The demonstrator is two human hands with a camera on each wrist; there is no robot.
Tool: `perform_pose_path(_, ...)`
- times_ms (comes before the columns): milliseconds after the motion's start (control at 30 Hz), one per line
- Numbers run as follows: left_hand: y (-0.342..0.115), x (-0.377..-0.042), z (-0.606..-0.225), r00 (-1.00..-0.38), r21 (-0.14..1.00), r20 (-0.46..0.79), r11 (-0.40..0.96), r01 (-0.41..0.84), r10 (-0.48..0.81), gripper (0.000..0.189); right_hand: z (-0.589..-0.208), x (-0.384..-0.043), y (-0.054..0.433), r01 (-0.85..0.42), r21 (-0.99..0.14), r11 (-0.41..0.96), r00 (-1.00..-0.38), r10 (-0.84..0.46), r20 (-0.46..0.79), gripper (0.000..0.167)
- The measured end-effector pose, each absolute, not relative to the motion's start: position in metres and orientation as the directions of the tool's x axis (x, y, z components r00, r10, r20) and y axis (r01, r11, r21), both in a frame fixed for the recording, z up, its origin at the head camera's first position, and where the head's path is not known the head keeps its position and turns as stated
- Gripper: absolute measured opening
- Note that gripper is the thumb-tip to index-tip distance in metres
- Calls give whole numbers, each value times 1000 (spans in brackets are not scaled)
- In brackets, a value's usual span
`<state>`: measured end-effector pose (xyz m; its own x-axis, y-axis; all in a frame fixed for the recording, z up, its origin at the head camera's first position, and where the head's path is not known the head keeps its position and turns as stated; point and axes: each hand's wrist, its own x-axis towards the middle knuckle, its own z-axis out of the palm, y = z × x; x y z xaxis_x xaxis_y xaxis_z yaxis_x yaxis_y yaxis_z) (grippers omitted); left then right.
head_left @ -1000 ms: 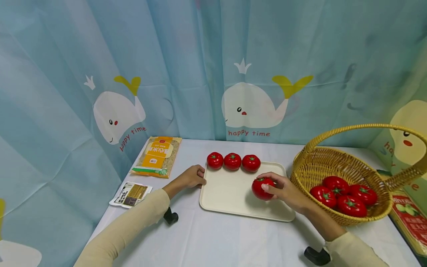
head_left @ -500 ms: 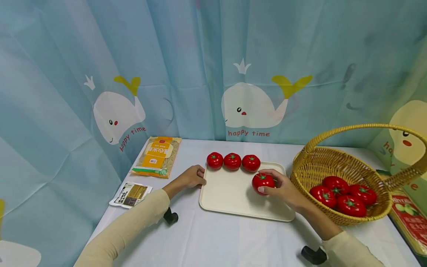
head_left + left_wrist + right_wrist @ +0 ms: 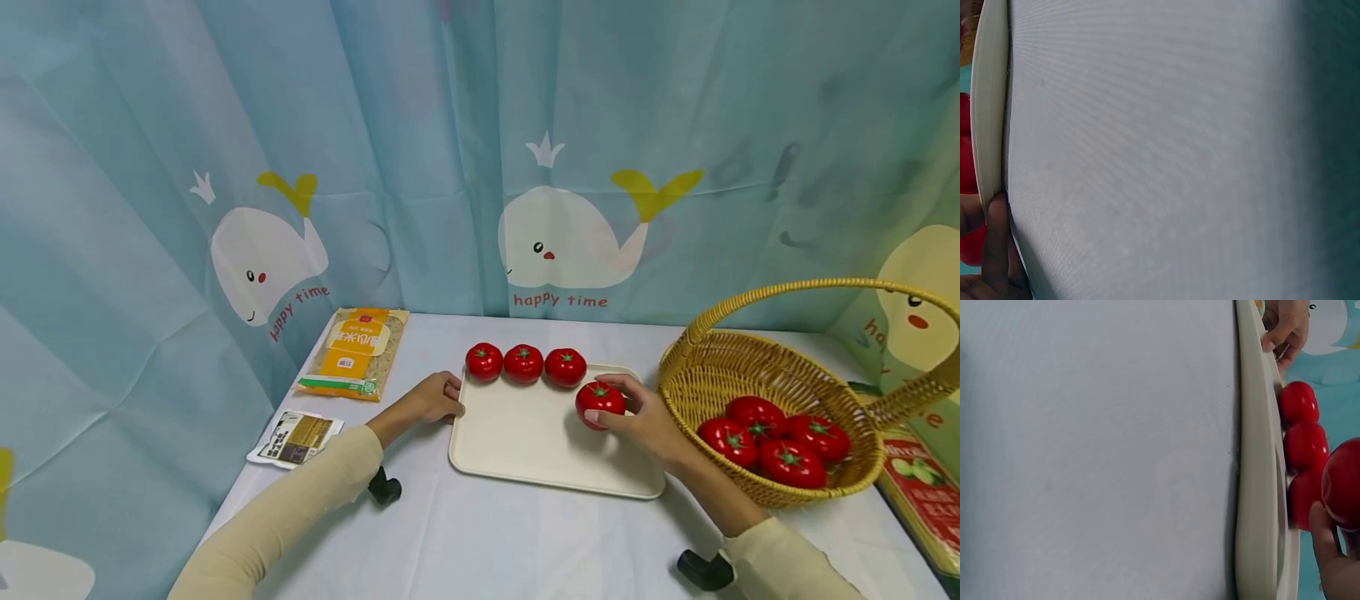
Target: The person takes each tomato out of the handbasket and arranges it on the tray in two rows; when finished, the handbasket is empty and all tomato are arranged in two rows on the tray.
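Observation:
A cream tray [image 3: 517,446] lies on the white-covered table. My left hand [image 3: 433,397] grips its left edge, thumb on the rim in the right wrist view and fingers against the side in the left wrist view. Between the thumb and fingers of my right hand [image 3: 647,421] is a red tomato [image 3: 600,406], stem up, held over the right part of the tray. Three more tomatoes [image 3: 523,364] sit side by side along the tray's back edge. The held tomato [image 3: 1344,483] also appears in the right wrist view, in front of that row.
To the right stands a wicker basket [image 3: 697,379] with a tall handle and several tomatoes [image 3: 792,463] inside. A red and yellow package [image 3: 918,479] lies beyond it. At the left are an orange food bag [image 3: 352,353] and a small white pouch [image 3: 295,438]. A blue curtain hangs behind.
The right hand has carried its tomato slightly back and to the right over the tray, and the tomato has turned more upright. The left hand and the row of tomatoes have stayed put.

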<state>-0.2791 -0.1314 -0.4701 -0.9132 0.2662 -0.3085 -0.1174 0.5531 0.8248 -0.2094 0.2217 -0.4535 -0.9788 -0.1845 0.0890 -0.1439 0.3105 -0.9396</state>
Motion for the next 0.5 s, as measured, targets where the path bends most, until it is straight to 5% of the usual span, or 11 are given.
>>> perform_pose_path(500, -131, -278, -470, -914, 827, -302, 552, -109, 271, 40, -458, -215, 226, -159, -924, 348, -983, -138, 118, 59)
